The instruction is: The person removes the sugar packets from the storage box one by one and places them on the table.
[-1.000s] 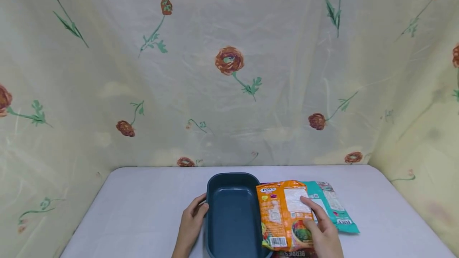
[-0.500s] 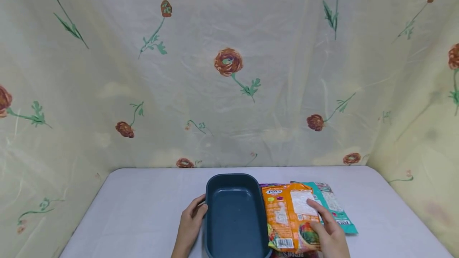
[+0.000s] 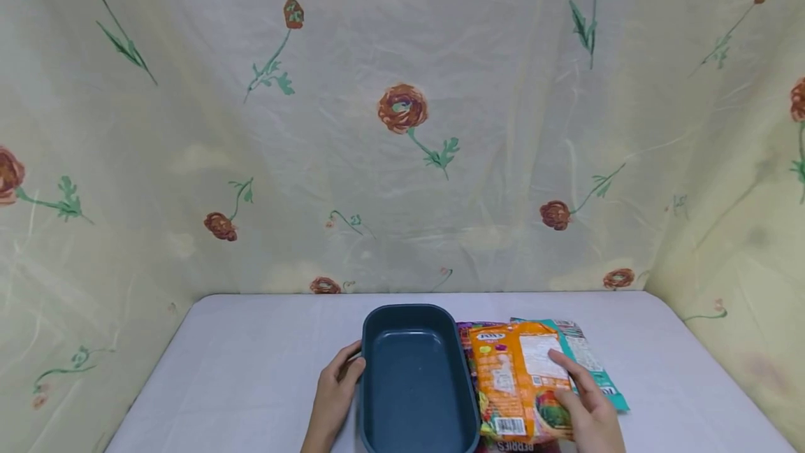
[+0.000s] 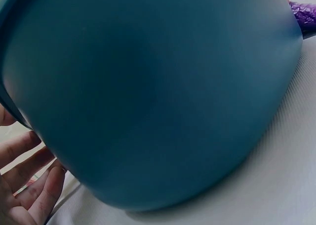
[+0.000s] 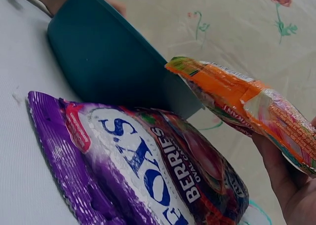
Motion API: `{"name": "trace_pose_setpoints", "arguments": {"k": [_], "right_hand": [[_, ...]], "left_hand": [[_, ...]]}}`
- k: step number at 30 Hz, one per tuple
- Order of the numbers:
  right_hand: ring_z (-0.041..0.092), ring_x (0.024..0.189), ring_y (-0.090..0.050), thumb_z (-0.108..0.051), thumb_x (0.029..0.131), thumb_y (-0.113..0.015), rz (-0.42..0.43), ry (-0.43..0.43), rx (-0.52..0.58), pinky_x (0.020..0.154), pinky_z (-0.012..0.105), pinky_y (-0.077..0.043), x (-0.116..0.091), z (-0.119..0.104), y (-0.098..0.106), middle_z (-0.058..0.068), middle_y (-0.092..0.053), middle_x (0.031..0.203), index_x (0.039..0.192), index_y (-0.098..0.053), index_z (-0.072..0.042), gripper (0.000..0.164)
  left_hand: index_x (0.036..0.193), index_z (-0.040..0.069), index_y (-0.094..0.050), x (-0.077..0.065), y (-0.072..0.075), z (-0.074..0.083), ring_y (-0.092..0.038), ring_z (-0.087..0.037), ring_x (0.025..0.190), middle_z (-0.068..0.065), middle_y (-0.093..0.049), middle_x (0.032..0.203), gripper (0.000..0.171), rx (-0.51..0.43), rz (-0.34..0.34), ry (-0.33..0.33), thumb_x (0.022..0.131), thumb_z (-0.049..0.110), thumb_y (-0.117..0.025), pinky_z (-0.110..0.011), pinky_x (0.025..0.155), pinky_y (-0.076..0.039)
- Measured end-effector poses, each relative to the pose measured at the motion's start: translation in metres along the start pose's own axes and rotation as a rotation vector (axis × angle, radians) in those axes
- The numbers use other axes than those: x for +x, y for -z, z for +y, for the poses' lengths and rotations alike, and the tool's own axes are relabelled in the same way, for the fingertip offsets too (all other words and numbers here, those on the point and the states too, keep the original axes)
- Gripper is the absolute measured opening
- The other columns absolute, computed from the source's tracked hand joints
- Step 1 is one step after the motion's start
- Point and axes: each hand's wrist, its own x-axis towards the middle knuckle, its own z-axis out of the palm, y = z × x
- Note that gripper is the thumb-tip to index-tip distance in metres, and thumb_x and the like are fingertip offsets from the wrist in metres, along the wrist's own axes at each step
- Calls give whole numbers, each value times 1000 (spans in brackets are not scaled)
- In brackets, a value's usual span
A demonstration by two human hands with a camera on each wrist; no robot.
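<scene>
My right hand (image 3: 588, 407) pinches an orange candy bag (image 3: 503, 383) by its right side, thumb on the printed face. In the right wrist view the orange bag (image 5: 242, 99) is held above a purple Fox's Berries candy bag (image 5: 133, 170), which lies on the table beside a dark teal plastic basin (image 5: 108, 57). The basin (image 3: 411, 383) has nothing inside the part that shows in the head view. At its left side, my left hand (image 3: 336, 386) rests with the fingertips against the outer wall; the fingers (image 4: 22, 170) look extended in the left wrist view.
A teal candy bag (image 3: 588, 362) lies behind and right of the orange one, partly covered by it. The white-covered table (image 3: 251, 362) ends at the back against a floral curtain (image 3: 472, 229), which also hangs along both sides.
My right hand has moved right with the orange bag, away from the basin's rim, so more of the purple bag shows beneath. The left hand and basin stay put.
</scene>
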Motion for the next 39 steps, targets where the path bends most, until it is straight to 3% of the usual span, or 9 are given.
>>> {"name": "trace_pose_setpoints", "arguments": {"k": [6, 9, 12, 14, 20, 25, 30, 35, 39], "right_hand": [[5, 91, -64, -15, 100, -37, -20, 29, -7, 78, 30, -56, 2, 5, 7, 8, -15, 158, 148, -26, -27, 51], [6, 91, -65, -16, 100, -38, -19, 18, 12, 78, 31, -57, 2, 7, 10, -2, -29, 151, 148, -28, -28, 50], [7, 92, -65, -17, 99, -40, -12, -3, 32, 79, 32, -57, 2, 10, 13, -18, -45, 128, 147, -30, -29, 50], [8, 92, -65, -17, 98, -41, -3, -15, 23, 79, 31, -57, 3, 11, 16, -23, -48, 118, 146, -31, -29, 50], [9, 91, -65, -19, 96, -44, 3, -55, -16, 78, 30, -56, 6, 20, 26, -16, -54, 117, 146, -32, -28, 52], [5, 91, -65, -27, 96, -50, -24, -31, 17, 78, 28, -56, 9, 35, 38, -34, -55, 101, 146, -33, -25, 53], [0, 93, -64, -40, 91, -60, -53, 65, 75, 78, 29, -56, 8, 46, 47, -38, -53, 106, 145, -35, -19, 63], [-1, 94, -63, -33, 89, -61, -52, 21, 102, 80, 29, -56, 8, 50, 53, -37, -54, 104, 144, -37, -24, 61], [-1, 94, -63, -40, 83, -67, -71, 33, 118, 80, 28, -56, 9, 57, 60, -36, -56, 104, 144, -36, -24, 70]], "left_hand": [[131, 14, -56, 0, 0, 0, -60, -20, 115, -10, -59, 131, 42, 3, 0, -1, 94, 33, -57, -19, 86, -48], [131, 15, -56, -1, 0, 0, -60, -20, 115, -10, -59, 131, 41, -2, 1, -1, 94, 32, -57, -18, 87, -48], [131, 16, -56, -1, 1, 1, -60, -20, 116, -10, -58, 132, 41, -8, 2, 0, 94, 32, -57, -17, 87, -47], [131, 16, -57, -1, 1, 1, -60, -20, 116, -10, -59, 132, 41, -5, 2, 1, 93, 32, -57, -17, 88, -47], [130, 15, -58, -1, 1, 1, -61, -20, 114, -10, -60, 130, 41, 2, 5, 3, 93, 32, -58, -17, 87, -47], [129, 14, -58, -1, 3, 0, -61, -20, 114, -11, -60, 130, 41, -5, 8, 2, 93, 32, -59, -17, 86, -48], [129, 15, -58, 0, 4, 0, -61, -20, 113, -10, -60, 130, 41, -1, 12, -4, 93, 33, -58, -17, 87, -48], [129, 14, -58, 0, 4, 0, -61, -20, 113, -11, -60, 130, 40, 5, 17, -10, 93, 31, -58, -17, 87, -48], [129, 13, -58, -1, 2, 1, -61, -22, 113, -12, -60, 129, 40, 7, 14, -24, 93, 31, -58, -18, 86, -48]]}}
